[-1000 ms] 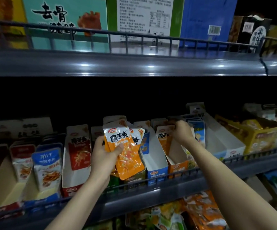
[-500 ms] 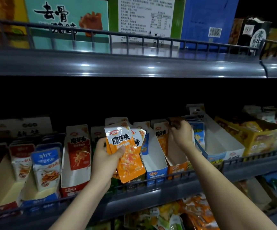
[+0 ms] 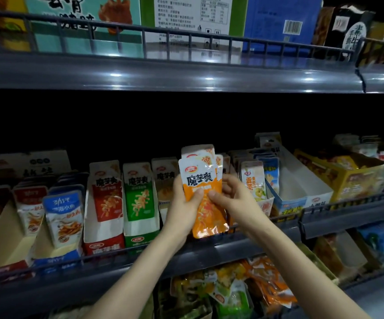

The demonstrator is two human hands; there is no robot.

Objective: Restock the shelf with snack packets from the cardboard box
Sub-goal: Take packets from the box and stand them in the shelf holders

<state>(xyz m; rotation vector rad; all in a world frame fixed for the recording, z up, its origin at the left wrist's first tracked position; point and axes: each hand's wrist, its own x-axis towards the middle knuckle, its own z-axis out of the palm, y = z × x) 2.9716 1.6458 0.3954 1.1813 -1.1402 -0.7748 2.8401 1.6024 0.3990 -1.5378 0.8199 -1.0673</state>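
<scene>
a teal carton [image 3: 55,40] and a blue barcoded carton [image 3: 266,17] stand up top.

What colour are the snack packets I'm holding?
The snack packets are orange with white tops; head view.

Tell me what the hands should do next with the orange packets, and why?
Probably lower the orange packets into the shelf among its display boxes: the left hand and right hand both grip the stack upright in front of them, in none yet.
</scene>
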